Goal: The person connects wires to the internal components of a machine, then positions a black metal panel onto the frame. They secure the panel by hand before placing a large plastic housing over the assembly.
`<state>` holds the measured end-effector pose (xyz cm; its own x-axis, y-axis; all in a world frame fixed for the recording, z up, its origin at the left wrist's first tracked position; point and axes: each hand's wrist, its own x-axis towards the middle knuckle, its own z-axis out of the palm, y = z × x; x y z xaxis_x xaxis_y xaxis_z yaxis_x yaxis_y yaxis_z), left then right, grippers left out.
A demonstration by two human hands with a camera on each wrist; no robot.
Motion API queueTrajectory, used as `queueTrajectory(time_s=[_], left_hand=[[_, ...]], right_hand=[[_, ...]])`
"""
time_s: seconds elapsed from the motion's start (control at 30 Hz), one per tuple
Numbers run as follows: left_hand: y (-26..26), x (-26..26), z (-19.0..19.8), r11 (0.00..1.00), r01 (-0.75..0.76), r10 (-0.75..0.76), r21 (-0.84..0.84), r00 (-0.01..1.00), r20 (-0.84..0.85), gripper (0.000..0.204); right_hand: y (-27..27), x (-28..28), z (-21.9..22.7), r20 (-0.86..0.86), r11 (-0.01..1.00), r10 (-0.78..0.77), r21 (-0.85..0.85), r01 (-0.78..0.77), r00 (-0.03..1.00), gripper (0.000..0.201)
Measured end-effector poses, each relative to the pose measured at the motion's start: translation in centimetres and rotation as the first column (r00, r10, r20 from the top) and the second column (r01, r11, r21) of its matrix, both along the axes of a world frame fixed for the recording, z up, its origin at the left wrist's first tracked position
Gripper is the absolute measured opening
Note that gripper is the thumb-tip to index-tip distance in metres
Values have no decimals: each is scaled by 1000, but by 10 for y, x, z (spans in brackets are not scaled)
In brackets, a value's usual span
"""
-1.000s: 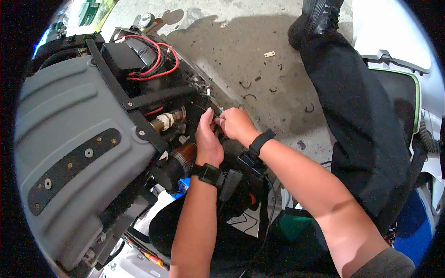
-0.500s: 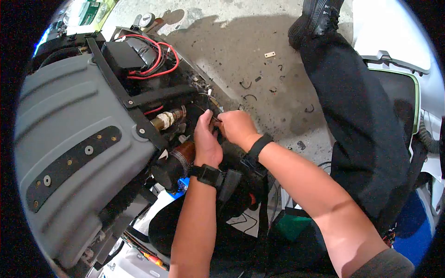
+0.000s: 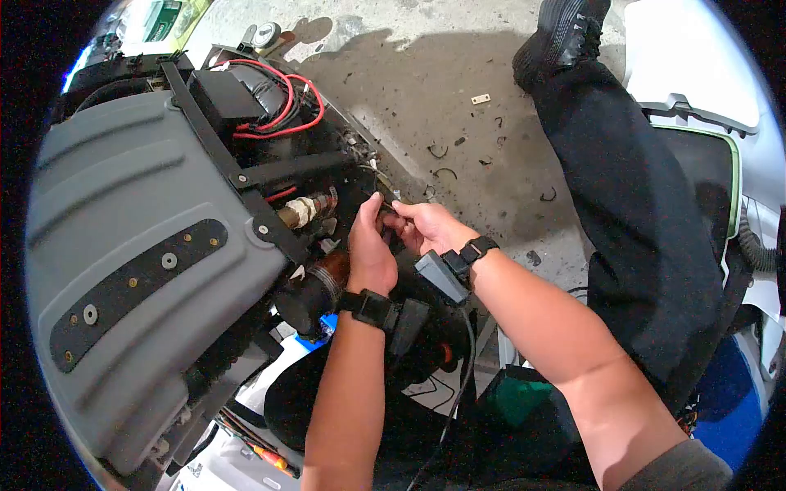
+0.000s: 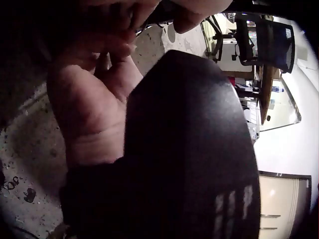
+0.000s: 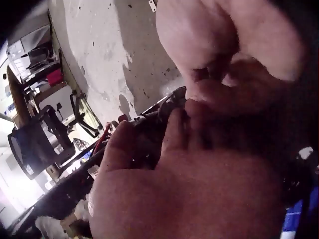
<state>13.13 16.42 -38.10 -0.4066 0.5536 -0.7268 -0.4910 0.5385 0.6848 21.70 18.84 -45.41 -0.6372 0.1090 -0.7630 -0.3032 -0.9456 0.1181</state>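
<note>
My hands meet beside the exposed parts of a machine with a grey ridged cover (image 3: pixel 147 204). The right hand (image 3: pixel 430 227) has its thumb and curled fingers at a thin wire (image 3: pixel 387 204), pinching it. The left hand (image 3: pixel 372 250) points its fingers upward right against the right hand's fingertips; I cannot tell whether it grips the wire too. In the left wrist view the right hand (image 4: pixel 94 109) is partly shaded behind the dark camera housing. The right wrist view has the left hand (image 5: pixel 194 194) below, its fingertips close under the right hand's curled fingers.
A brass fitting with white wrap (image 3: pixel 301 211) and a dark cylinder (image 3: pixel 299 303) sit left of the hands. Red cables (image 3: pixel 311 123) loop above. Small dark scraps (image 3: pixel 444 173) and a pale plate (image 3: pixel 481 99) lie on the concrete floor. A black-trousered leg (image 3: pixel 647 221) stretches along the right.
The right hand has rolled over, from back upward to thumb side and fingers showing, so its wrist camera now shows. The left hand stays nearly in place. The head view has shifted slightly.
</note>
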Motion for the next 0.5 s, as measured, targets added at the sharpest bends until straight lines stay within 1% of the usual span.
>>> queueTrajectory(time_s=[0.07,0.13,0.17,0.23,0.27,0.3,0.37,0.4,0.43,0.47,0.5], left_hand=[[0,-1,-3,1000,-4,4,16,1000,-15,24],[-1,-4,-6,1000,14,-12,-23,997,80,22],[-3,-4,-8,1000,14,-12,-25,997,81,22],[0,3,-3,1000,-18,18,-23,999,33,20],[-2,3,-4,1000,-15,16,-27,999,36,20],[-2,1,-8,999,-20,22,-33,999,32,19],[-7,-7,-19,999,-27,28,-37,999,27,18],[-8,-11,-23,1000,16,-16,-5,996,86,17],[-10,-14,-28,998,58,-61,30,988,143,16],[-14,-15,-32,998,58,-61,29,988,144,16],[-12,-11,-28,997,66,-72,51,991,114,15]], right_hand=[[2,-1,-2,13,1000,16,-6,-16,1000,17],[4,-1,-4,30,999,26,29,-27,999,14],[5,-2,-5,30,999,25,28,-26,999,14],[13,-5,3,184,987,66,132,-91,981,12],[13,-5,8,231,986,61,138,-95,971,13],[12,-4,7,235,986,57,137,-90,970,13],[9,-6,7,287,942,86,289,-172,954,14],[6,-7,6,309,909,67,374,-186,949,18],[4,-8,5,309,909,66,374,-185,949,18],[1,-9,3,376,871,60,433,-232,925,20],[-1,-10,1,440,828,48,485,-282,897,22]])
